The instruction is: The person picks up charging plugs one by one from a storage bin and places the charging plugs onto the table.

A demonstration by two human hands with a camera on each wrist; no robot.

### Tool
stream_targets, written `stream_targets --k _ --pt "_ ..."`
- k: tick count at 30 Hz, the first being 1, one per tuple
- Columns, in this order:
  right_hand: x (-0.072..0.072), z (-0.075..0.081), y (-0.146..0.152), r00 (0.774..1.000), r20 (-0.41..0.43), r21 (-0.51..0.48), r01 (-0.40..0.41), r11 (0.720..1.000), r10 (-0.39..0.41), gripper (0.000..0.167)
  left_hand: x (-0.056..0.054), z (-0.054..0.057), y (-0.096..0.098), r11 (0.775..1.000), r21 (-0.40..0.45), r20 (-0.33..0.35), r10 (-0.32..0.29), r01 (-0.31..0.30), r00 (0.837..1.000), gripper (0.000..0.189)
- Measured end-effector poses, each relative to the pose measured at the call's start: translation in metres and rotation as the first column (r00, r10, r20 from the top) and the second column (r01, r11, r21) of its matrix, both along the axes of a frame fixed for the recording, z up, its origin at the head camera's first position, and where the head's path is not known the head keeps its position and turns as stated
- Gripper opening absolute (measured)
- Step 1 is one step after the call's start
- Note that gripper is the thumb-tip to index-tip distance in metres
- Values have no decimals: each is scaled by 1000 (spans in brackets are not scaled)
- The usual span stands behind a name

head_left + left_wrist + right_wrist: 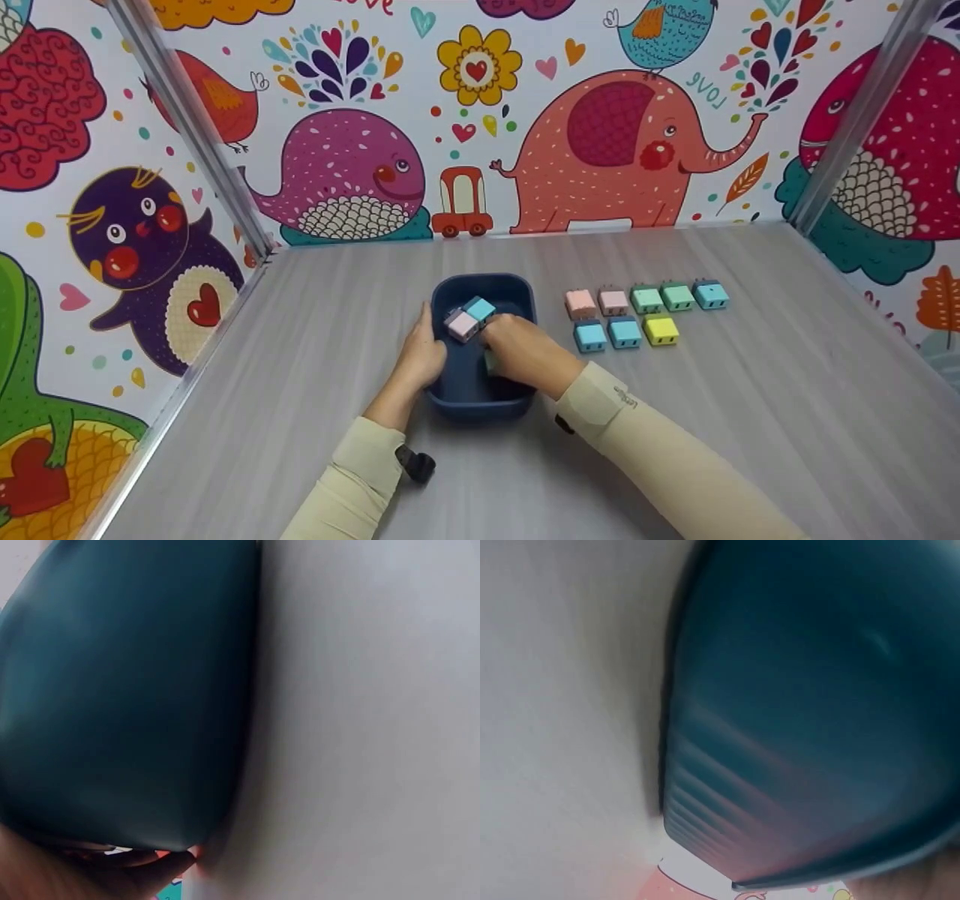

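A dark blue plastic bin [480,409] stands on the table, its outer wall filling much of both wrist views. My left hand [422,354] grips its left side, thumb at the rim and fingers along the outside. A pink charger plug [462,325] and a blue charger plug [478,308] lie inside the bin, touching. My right hand [525,352] reaches over the right rim into the bin with curled fingers. Under them shows part of a green charger plug [491,363], mostly hidden by the hand. The right wrist view shows only a sliver of that hand.
Right of the bin, charger plugs stand in two rows. The back row has several, including a pink plug [580,304] and green plug [677,296]; the front row holds two blue and one yellow plug [661,329]. Printed walls with metal posts [202,135] enclose the table.
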State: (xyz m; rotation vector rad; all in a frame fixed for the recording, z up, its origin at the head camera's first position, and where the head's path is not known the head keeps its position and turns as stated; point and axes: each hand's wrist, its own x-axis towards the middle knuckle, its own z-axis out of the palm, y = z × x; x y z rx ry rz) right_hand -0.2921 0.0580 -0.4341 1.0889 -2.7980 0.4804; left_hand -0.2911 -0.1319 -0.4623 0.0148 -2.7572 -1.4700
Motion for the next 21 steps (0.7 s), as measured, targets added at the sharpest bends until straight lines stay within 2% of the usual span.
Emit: stream_targets --k 5,11,17,21 --pt "-1 12 5 999 33 17 16 1000 -17 22 1 -1 -1 1000 18 2 5 -5 1000 79" --pt "0 35 18 995 82 -6 51 999 -50 36 1 0 0 1000 24 6 12 -12 1000 79" --pt "5 57 40 986 122 -36 114 993 -109 41 0 -1 1 1000 15 -2 14 -14 1000 79" --pt "7 68 53 984 117 -56 139 989 -132 41 0 -1 0 1000 16 -1 13 -13 1000 79"
